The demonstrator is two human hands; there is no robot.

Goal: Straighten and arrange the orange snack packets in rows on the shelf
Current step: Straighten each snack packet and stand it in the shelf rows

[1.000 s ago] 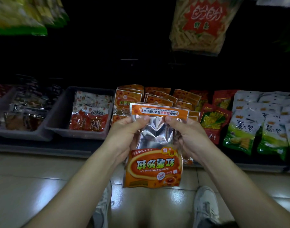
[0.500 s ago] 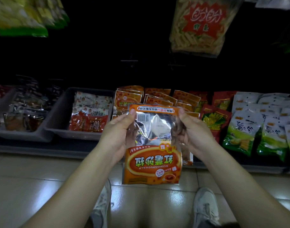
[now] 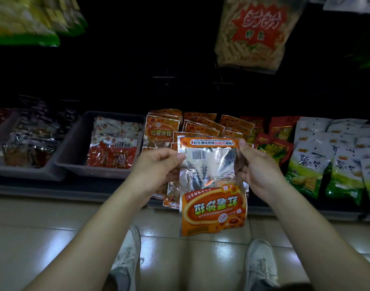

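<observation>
My left hand (image 3: 159, 164) and right hand (image 3: 257, 166) pinch the orange packet (image 3: 211, 185) by its side edges | hangs upside down between them | crinkled silver foil, flat rectangle

The held packet (image 3: 213, 185) is orange at both ends, with a crinkled silver foil middle, a white barcode patch and a dark red oval ringed in yellow that bears pale green characters. The shelf packets (image 3: 162, 131) show the same orange, the grey bin (image 3: 100, 173) holds red-and-white packs (image 3: 112, 152), and the bags (image 3: 308, 166) at the right are white over green.
</observation>
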